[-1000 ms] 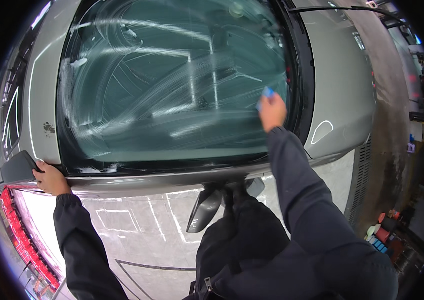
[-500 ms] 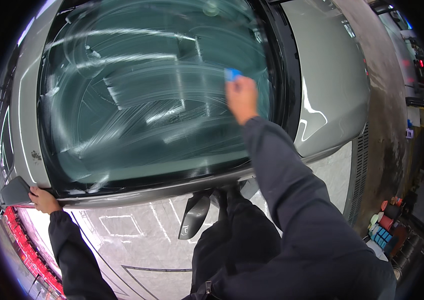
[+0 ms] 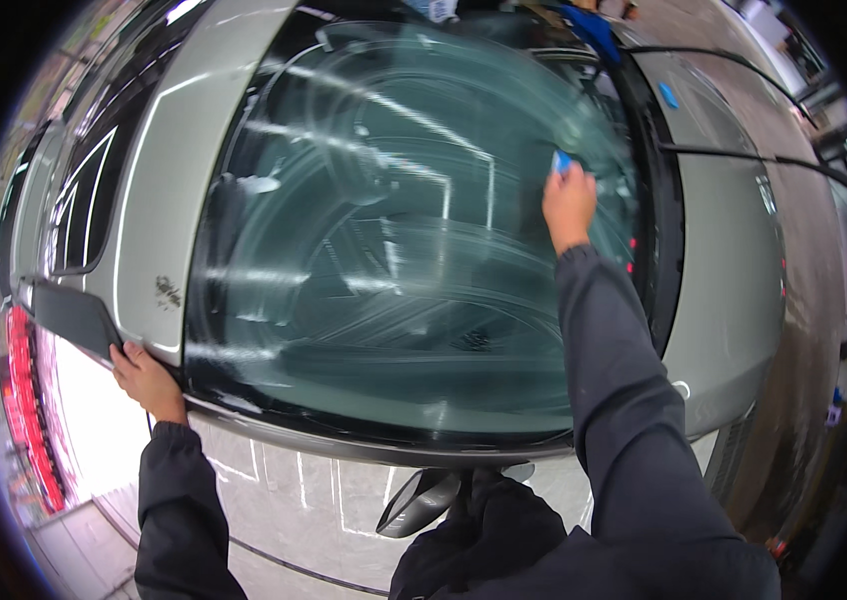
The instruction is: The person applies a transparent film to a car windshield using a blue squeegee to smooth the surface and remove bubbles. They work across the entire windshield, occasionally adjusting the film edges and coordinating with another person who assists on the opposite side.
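Streaky, curved smears of film cover the windshield (image 3: 414, 250) of a grey car. My right hand (image 3: 572, 205) is closed round a small blue pad (image 3: 562, 161), pressed to the glass in its right-hand part. Most of the pad is hidden by my fingers. At the left, my left hand (image 3: 151, 385) has its fingers hooked over the edge of the car roof (image 3: 169, 250), beside a dark grey panel (image 3: 74, 315). Below the windshield's near edge, a side mirror (image 3: 419, 502) juts out beside my legs.
Two black wiper arms (image 3: 719, 153) stand raised over the hood (image 3: 724, 290). A small blue piece (image 3: 669, 96) lies on the hood's far part. Blue fabric (image 3: 594, 32) shows at the far edge. The pale floor (image 3: 294, 520) lies beneath the car's near side.
My view has shifted toward the far side of the car, bringing the raised wipers and blue fabric into sight. My right hand with the pad has moved farther across the glass; my left still grips the edge.
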The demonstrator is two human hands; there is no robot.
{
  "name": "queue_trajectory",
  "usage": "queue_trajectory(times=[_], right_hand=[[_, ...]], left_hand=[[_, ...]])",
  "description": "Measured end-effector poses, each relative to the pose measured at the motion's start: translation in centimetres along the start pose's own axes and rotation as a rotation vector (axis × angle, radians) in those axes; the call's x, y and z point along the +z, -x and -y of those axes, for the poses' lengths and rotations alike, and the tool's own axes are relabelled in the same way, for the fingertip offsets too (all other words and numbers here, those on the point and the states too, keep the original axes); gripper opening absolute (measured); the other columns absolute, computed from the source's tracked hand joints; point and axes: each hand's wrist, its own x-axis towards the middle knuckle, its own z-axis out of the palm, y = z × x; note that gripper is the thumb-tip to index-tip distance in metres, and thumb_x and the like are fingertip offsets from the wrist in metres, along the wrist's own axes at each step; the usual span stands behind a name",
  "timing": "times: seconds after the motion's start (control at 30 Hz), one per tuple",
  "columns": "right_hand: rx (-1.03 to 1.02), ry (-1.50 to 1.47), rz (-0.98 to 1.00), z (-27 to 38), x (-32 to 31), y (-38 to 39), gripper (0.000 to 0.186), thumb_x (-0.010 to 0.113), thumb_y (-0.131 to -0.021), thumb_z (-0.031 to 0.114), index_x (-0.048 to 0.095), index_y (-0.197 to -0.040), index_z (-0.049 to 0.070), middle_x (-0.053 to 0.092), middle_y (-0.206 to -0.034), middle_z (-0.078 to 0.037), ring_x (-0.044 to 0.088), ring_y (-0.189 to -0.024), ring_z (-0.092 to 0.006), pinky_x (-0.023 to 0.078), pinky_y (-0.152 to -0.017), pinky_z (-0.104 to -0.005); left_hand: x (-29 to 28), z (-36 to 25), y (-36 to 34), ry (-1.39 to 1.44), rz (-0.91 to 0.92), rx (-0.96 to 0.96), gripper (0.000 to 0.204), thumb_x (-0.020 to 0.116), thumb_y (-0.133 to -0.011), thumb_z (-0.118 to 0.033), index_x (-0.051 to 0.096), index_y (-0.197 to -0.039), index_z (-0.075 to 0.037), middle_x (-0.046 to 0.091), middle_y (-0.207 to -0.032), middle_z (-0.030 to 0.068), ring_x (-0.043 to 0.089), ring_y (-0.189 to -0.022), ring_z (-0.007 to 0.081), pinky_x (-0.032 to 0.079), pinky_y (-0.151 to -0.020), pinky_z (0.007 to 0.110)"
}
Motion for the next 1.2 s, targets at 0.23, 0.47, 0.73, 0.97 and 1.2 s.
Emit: queue_trajectory(times=[0.23,0.47,0.73,0.97,1.2], right_hand=[[-0.435,-0.202,-0.043,30.0,10.1,-9.4,0.022,0.066,-0.091,0.025,0.066,-0.1,0.005,0.064,-0.097,-0.022,0.059,-0.097,-0.0415,0.048,-0.082,-0.053],[-0.466,-0.266,-0.118,32.7,16.7,-17.6,0.021,0.069,-0.088,0.026,0.07,-0.099,0.008,0.068,-0.095,-0.019,0.06,-0.101,-0.0389,0.048,-0.085,-0.0497],[-0.093,-0.217,-0.01,9.1,15.7,-22.9,0.018,0.071,-0.088,0.028,0.069,-0.093,0.01,0.067,-0.095,-0.019,0.062,-0.096,-0.0406,0.05,-0.083,-0.0516],[-0.013,-0.043,0.021,-13.0,11.4,-22.7,0.022,0.073,-0.089,0.029,0.067,-0.088,0.008,0.067,-0.094,-0.02,0.065,-0.093,-0.04,0.053,-0.083,-0.0499],[0.021,0.09,0.056,-27.6,7.2,-20.5,0.027,0.074,-0.087,0.029,0.067,-0.087,0.004,0.071,-0.08,-0.019,0.068,-0.081,-0.0414,0.053,-0.074,-0.0496]], left_hand=[[-0.8,-1.7,0.6,-0.029,0.034,-0.076,0.062,0.044,-0.109,-0.044,0.041,-0.154,-0.002,0.036,-0.156,0.035,0.033,-0.146,0.0493,0.027,-0.121,0.051],[-1.4,-1.6,0.3,-0.004,0.084,-0.081,0.06,0.041,-0.112,-0.039,0.04,-0.153,0.004,0.04,-0.156,0.0282,0.034,-0.146,0.0425,0.027,-0.121,0.048],[-1.3,0.0,0.0,0.168,0.102,-0.134,0.061,0.04,-0.113,-0.04,0.04,-0.154,0.005,0.041,-0.158,0.0228,0.038,-0.145,0.0349,0.027,-0.122,0.039],[-1.6,2.6,-1.8,0.098,0.127,-0.12,0.062,0.039,-0.113,-0.041,0.04,-0.153,0.006,0.043,-0.158,0.021,0.042,-0.144,0.032,0.028,-0.122,0.037],[-2.1,5.2,-3.2,0.123,0.118,-0.093,0.066,0.038,-0.112,-0.044,0.038,-0.156,0.006,0.041,-0.161,0.0169,0.04,-0.146,0.028,0.027,-0.122,0.034]])
